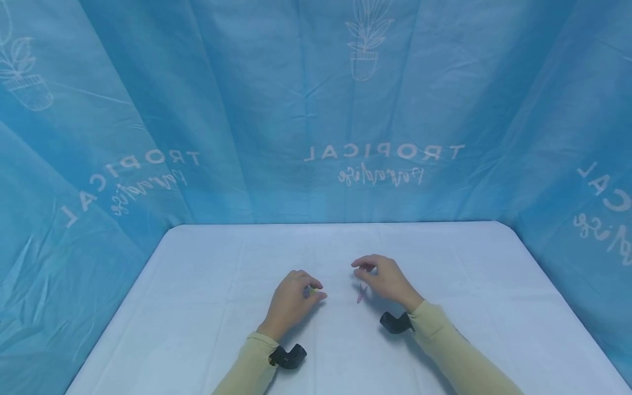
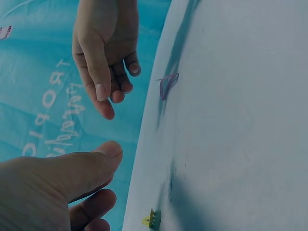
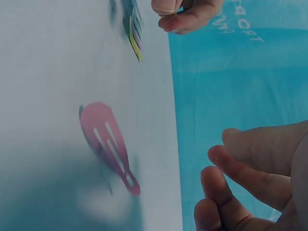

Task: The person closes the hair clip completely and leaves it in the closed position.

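Note:
A pink snap hair clip (image 3: 103,130) lies on the white tabletop, partly opened out, below my right hand (image 1: 387,280). In the head view the hair clip (image 1: 362,294) shows just under the thumb. My right hand hovers with relaxed, bent fingers and nothing between them. My left hand (image 1: 290,302) is held above the table, thumb and fingers apart. Below it lie several coloured clips (image 3: 135,41), with yellow, pink and blue showing; from the head they are mostly hidden by the fingers. A yellow piece (image 2: 151,219) of them appears in the left wrist view.
The white cloth-covered table (image 1: 197,307) ends at a blue curtain (image 1: 266,109) printed with lettering and potted plants at the back and sides. A black bent wrist mount (image 1: 288,356) is on the left wrist, and another mount (image 1: 395,322) on the right.

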`<state>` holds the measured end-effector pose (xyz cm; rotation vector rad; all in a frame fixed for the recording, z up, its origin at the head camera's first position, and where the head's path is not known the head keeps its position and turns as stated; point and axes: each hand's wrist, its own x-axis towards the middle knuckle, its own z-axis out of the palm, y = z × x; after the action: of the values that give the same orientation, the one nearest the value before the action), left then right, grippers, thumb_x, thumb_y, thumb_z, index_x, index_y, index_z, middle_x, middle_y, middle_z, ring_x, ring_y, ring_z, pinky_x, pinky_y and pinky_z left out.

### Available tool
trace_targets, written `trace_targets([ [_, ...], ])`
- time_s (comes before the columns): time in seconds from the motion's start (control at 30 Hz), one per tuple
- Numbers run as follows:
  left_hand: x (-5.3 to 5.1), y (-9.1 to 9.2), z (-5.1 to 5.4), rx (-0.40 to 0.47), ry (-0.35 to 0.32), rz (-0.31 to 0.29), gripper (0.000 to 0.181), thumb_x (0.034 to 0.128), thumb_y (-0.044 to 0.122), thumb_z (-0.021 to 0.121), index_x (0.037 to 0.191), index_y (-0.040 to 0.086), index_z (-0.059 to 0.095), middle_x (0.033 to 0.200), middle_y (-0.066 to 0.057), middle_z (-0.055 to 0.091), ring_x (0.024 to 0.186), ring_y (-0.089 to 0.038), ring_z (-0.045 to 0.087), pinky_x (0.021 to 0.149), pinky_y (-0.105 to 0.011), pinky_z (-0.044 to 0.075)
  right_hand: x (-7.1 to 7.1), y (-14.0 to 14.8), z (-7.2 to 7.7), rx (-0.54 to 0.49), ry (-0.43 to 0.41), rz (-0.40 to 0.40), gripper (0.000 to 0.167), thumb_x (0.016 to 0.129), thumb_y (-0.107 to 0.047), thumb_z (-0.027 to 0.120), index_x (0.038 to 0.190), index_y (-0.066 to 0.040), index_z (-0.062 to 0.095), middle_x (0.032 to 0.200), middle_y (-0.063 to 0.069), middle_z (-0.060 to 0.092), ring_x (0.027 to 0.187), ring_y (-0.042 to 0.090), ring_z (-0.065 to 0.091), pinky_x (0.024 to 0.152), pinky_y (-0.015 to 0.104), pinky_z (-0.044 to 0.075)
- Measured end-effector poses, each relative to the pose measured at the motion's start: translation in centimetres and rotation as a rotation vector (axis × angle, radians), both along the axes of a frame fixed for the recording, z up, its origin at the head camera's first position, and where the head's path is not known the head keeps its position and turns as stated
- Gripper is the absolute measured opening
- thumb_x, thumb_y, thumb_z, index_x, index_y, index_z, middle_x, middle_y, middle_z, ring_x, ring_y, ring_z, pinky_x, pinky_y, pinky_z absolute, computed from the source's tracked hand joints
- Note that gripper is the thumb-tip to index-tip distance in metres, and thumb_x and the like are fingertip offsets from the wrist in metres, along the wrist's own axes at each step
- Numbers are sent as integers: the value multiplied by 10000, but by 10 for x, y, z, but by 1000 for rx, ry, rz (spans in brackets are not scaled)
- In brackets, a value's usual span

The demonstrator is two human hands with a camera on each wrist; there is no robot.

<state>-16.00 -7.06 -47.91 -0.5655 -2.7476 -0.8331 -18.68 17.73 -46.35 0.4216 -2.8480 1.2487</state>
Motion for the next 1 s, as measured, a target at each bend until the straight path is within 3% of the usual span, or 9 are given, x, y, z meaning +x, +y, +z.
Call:
trace_targets([
  [0.3,0,13,2,13,9,-34,158,823,287,839,915,173,780,921,65,690,928,-144,614,836,-342,517,2,11,-1,6,-40,20,204,960,-197,667,1124,-103,744,1055,17,705,968,200,607,827,408,481],
  [0.67,1,31,1,-3,33,-80,175,813,281,848,931,174,775,905,75,685,902,-127,612,798,-297,515,2,28,-7,-22,-79,61,223,970,-231,669,1134,-97,740,1121,42,711,967,187,606,811,386,482],
  [1.0,1,50,0,-29,7,-81,218,821,315,840,975,176,776,898,81,691,889,-111,610,785,-267,505,4,31,-13,-17,-131,75,236,984,-227,652,1157,-86,729,1170,80,702,1056,252,626,899,482,497],
])
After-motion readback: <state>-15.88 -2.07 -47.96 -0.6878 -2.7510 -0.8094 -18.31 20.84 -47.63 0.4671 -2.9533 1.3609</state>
